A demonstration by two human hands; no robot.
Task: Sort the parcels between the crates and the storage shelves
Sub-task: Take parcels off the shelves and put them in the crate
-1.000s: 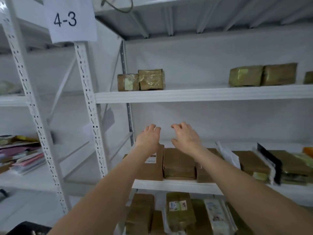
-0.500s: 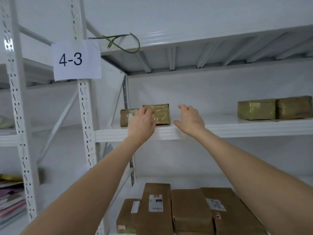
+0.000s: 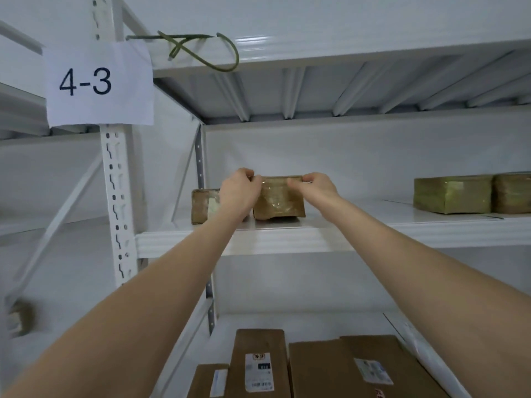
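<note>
Sign "4-3" (image 3: 99,83) hangs far left on the upright post (image 3: 117,196); the shelf (image 3: 287,239) runs right from that post. Next along, a small parcel (image 3: 202,206) sits at the shelf's left end, its right part hidden behind the left hand (image 3: 238,193). That hand grips the top left corner of the taped parcel (image 3: 278,201), fingers curled over the upper edge.

Taped parcel stands flat on the shelf, a bit back from the front lip and just beside the small parcel. Touching or not, can't tell, since the wrist covers the gap. Its long axis runs left-right, parallel w/ the shelf front, so each end faces one hand.

Right hand (image 3: 313,186) holds the top right corner, fingers curled round the edge. Both hands are equally near, one per end, w/ the parcel btwn them and straight ahead of the person.

Likely next move is a lift and draw toward the body, i.e. across the short axis. Left side looks the tight one bc of the neighbour. Further right and well apart, two green-wrapped parcels (image 3: 452,193) sit side by side, not in the way.
</note>
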